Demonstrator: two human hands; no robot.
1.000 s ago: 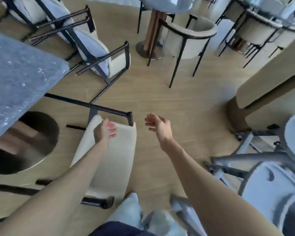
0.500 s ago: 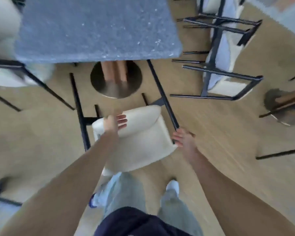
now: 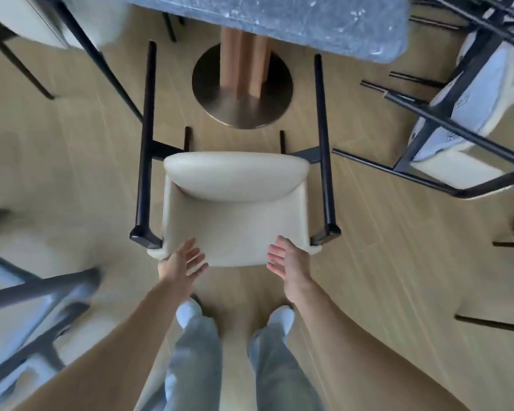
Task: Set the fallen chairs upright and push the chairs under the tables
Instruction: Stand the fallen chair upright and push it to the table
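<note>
**bystander_k:** Wood-look floor (image 3: 383,262), chairs all over it. Dead centre is the cream chair (image 3: 235,209) with black arm rails, standing on its feet and facing the grey speckled table (image 3: 279,19), front legs close to the round metal base (image 3: 242,87). Seat isn't under the tabletop yet

**lurker22:** what are the hands doing?

**bystander_k:** Both at the curved backrest edge nearest the person. Left hand (image 3: 181,264) has its fingers spread and straight, right hand (image 3: 288,261) likewise loose, palms turned toward the backrest. Nothing wrapped around anything. Can't tell if they actually touch the padding or just hover at it

**lurker22:** so just shove it in?

**bystander_k:** I'd guess so. Frame looks like stiff metal or wood tube, shell is padded, so flat palms on the backrest should be fine and the cushion gives a bit. Probably not heavy, and it'll likely slide easily on that smooth floor. For steering I'd take the rear corners of the arm rails, they're rigid. Watch the legs against the table base

**lurker22:** others?

**bystander_k:** Fallen chair (image 3: 463,114) lies tipped over at right, legs sticking out. Blurry grey-framed chair (image 3: 27,307) lower left, can't tell how it sits
</note>
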